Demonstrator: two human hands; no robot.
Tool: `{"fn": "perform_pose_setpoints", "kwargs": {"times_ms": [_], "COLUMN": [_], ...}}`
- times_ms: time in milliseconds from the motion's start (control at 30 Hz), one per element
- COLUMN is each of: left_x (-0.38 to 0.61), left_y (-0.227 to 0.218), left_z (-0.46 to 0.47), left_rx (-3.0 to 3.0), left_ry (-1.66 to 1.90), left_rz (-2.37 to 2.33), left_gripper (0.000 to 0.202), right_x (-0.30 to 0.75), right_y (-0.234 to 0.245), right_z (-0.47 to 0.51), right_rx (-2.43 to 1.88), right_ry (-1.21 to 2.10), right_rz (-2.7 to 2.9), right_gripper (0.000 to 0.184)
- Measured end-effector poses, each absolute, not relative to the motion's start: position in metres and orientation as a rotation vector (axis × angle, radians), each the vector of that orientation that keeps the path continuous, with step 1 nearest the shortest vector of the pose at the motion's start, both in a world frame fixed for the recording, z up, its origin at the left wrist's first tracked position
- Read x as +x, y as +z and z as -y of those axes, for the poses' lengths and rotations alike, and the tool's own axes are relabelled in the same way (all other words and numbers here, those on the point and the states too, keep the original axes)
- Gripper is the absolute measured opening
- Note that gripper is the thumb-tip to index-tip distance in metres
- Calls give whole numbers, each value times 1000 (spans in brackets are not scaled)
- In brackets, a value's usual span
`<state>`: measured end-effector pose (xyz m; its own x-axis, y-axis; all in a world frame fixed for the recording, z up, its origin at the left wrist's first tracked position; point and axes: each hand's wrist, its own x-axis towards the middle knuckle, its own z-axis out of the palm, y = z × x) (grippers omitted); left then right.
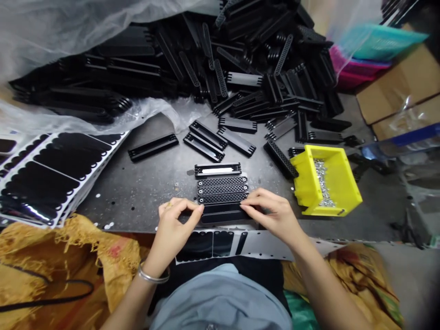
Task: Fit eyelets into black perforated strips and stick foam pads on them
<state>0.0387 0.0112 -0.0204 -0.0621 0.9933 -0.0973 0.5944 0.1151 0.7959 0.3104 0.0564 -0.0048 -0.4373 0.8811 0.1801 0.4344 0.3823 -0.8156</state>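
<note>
My left hand [178, 219] pinches thumb and forefinger at the left end of a flat black strip [221, 209]. At its right end, my right hand [272, 213] pinches in the same way. The strip lies over or just above a row of black bars; exact contact cannot be made out. Just beyond it are several black bars with a diamond-mesh face [222, 190] and small round metal spots at their ends. Nearest me is a smooth-faced black bar [223, 217]. At the far end of the row sits an open black channel piece [217, 170] with a white insert.
A yellow bin [347, 183] of small metal parts stands right. Sheets of black stickers [58, 174] lie left, and another sticker sheet [264, 243] is at the table's front edge. Loose black bars [154, 146] and a large heap [206, 55] fill the back, beside clear plastic wrap [151, 110].
</note>
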Motion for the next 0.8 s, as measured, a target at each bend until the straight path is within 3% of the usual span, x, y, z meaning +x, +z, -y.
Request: {"fn": "perform_pose_setpoints", "kwargs": {"times_ms": [100, 267, 433, 533, 633, 700, 800], "left_x": [37, 42, 71, 82, 81, 76, 70], "left_y": [-19, -8, -2, -3, -7, -13, -21], "left_z": [-12, 16, 49, 50, 47, 47, 52], "left_rx": [1604, 1732, 2024, 1959, 1865, 1912, 2105], "left_ry": [765, 824, 724, 710, 786, 865, 872], "left_rz": [-1739, -1850, -1539, -1385, -1424, -1492, -1489], "left_gripper": [30, 22, 5, 21, 22, 18, 16], "right_x": [310, 322, 308, 291, 295, 309, 327], "right_y": [-5, 16, 11, -4, -3, 7, 24], "right_z": [-56, -21, 27, 37, 43, 46, 39], "right_rx": [-1095, -1203, -1110, -1034, -900, -842, -934], "right_ry": [898, 488, 751, 654, 681, 905, 1259], "right_rz": [2085, 2079, 2122, 2140, 2147, 2055, 1596], "right_gripper": [14, 26, 33, 36, 35, 21, 26]}}
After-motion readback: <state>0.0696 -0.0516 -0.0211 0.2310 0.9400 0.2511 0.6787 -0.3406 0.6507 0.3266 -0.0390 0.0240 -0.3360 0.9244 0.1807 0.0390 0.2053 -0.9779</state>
